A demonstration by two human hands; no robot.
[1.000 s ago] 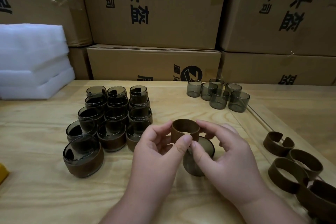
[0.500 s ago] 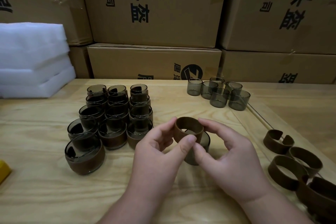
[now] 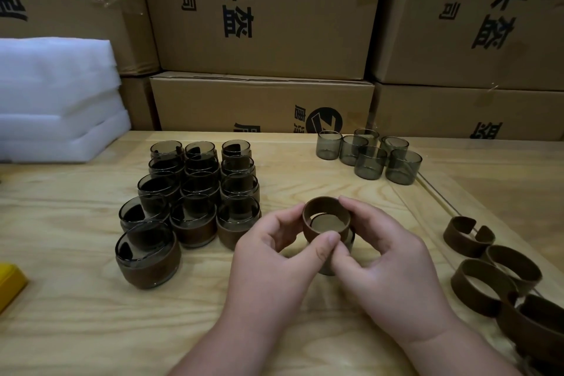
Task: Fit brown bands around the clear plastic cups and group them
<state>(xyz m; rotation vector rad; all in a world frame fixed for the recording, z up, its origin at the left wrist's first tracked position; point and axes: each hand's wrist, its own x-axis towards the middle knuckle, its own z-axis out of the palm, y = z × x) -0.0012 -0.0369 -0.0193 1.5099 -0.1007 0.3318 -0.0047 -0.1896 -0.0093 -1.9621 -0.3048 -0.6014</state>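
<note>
Behind all, stacked cardboard boxes (image 3: 262,9); at far left, white foam sheets (image 3: 55,101). Below these, a pale wooden tabletop (image 3: 76,330). On its left half, the finished group of banded cups (image 3: 189,201), packed close in rows, by far the bigger share of the cups in view. Toward the back right, a small cluster of bare cups (image 3: 370,156) not yet banded; at the right edge, a heap of loose brown bands (image 3: 488,278) for them. So, by the look of it, well past halfway, with a handful left. At centre, a brown band (image 3: 326,223) pinched in the grip of both the left hand (image 3: 274,256) and the right hand (image 3: 387,265), fingers curled round it, partway down over a clear cup (image 3: 349,241) mostly hidden beneath. At the left margin, a yellow object (image 3: 10,281), cut off.
</note>
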